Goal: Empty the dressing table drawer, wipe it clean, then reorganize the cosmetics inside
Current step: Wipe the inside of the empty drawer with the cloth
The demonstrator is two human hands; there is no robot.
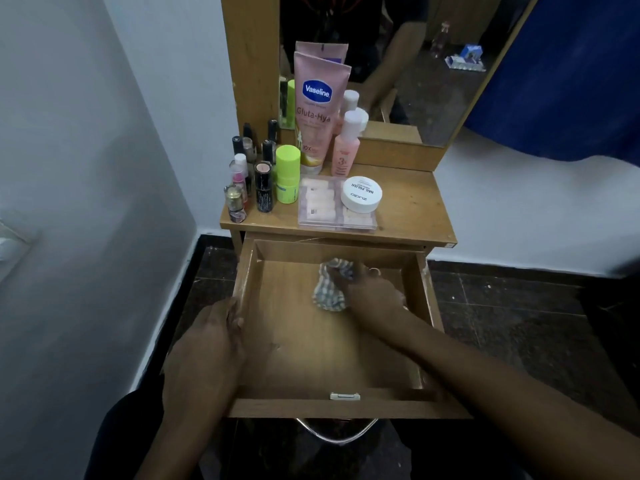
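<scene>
The wooden drawer [298, 344] is pulled out wide and holds nothing but a checked cloth [327, 296] near its back. My right hand [372, 294] presses on that cloth, fingers curled over it. My left hand [204, 351] grips the drawer's left wall. On the table top [412, 206] stand the cosmetics: a pink Vaseline tube [317, 112], a pink bottle [346, 147], a lime-green stick [287, 174], several small dark bottles and lipsticks [252, 171], a clear flat case [332, 206] and a white round jar [362, 195] on top of it.
A mirror [415, 64] rises behind the table top. A white wall [86, 202] closes in on the left, a blue curtain [571, 81] hangs at the right. Dark tiled floor [519, 323] surrounds the table. A chrome handle [337, 434] curves below the drawer front.
</scene>
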